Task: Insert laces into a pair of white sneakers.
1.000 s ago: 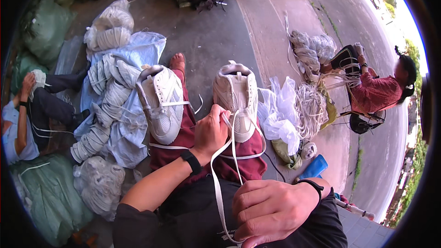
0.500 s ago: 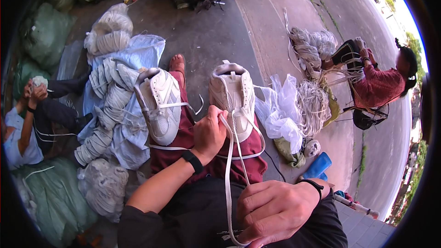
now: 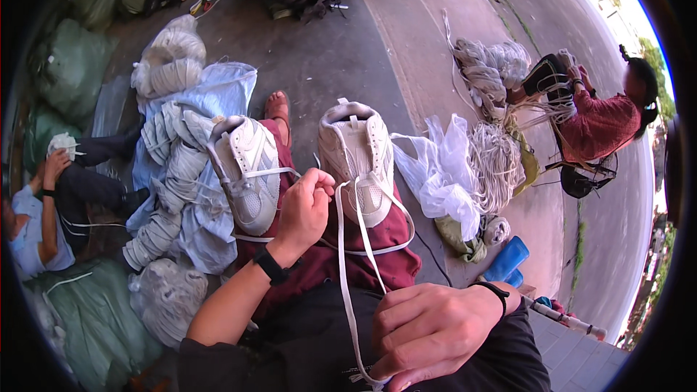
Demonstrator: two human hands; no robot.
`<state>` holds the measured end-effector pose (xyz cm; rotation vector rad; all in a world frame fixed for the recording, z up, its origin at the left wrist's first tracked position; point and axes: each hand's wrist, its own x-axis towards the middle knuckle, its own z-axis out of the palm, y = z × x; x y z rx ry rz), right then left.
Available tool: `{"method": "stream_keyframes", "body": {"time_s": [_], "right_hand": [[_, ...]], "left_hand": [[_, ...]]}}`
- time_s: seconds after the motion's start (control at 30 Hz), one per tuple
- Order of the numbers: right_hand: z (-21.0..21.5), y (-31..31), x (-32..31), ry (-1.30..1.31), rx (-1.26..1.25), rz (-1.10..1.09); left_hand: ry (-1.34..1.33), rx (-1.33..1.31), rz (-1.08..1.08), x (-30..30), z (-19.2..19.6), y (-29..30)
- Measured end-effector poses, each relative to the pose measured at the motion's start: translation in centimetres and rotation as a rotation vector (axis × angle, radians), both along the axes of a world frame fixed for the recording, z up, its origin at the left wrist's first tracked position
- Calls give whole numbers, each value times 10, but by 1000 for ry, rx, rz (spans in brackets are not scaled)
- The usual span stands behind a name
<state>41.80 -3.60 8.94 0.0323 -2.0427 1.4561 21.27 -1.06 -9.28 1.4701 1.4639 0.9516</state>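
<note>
Two pale sneakers rest on my maroon-trousered thighs, toes toward me: the left sneaker (image 3: pixel 254 181) and the right sneaker (image 3: pixel 359 160). A white shoelace (image 3: pixel 347 287) runs from the right sneaker's lower eyelets down to my right hand (image 3: pixel 439 330), whose curled fingers grip it low at my lap. Beside that sneaker's toe, my left hand (image 3: pixel 305 207) is closed in a pinch at the upper bend of the same lace, its fingertips partly hiding the contact. Another lace loop curves round the right sneaker's toe. Lace also crosses the left sneaker's lower eyelets.
Bundled pale shoe pieces (image 3: pixel 174 145) lie on a light blue sheet to the left, near green sacks (image 3: pixel 94 319) and a seated person (image 3: pixel 40 225). Rightward are a white plastic bag (image 3: pixel 446 174), a heap of laces (image 3: pixel 497 163), a blue object (image 3: pixel 507 260) and another seated person (image 3: pixel 599 123).
My left hand has shifted left, away from the right sneaker's eyelets. Both sneakers appear slightly farther left. My right hand stays nearly in place. The left-side person's hands have moved.
</note>
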Motion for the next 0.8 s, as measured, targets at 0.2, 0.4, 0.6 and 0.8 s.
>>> {"method": "stream_keyframes", "body": {"time_s": [0.2, 0.4, 0.6, 0.8], "right_hand": [[-2, -12, -15, 51, -8, -45], [-35, 0, -8, -415, 117, -150], [-125, 55, 1, -577, 89, -956], [-189, 83, -2, -578, -109, -1036]], "left_hand": [[151, 57, -111, 8, 18, 14], [99, -38, -150, 1, 13, 14], [-160, -292, -173, -3, 4, 18], [67, -116, -216, -2, 22, 20]]}}
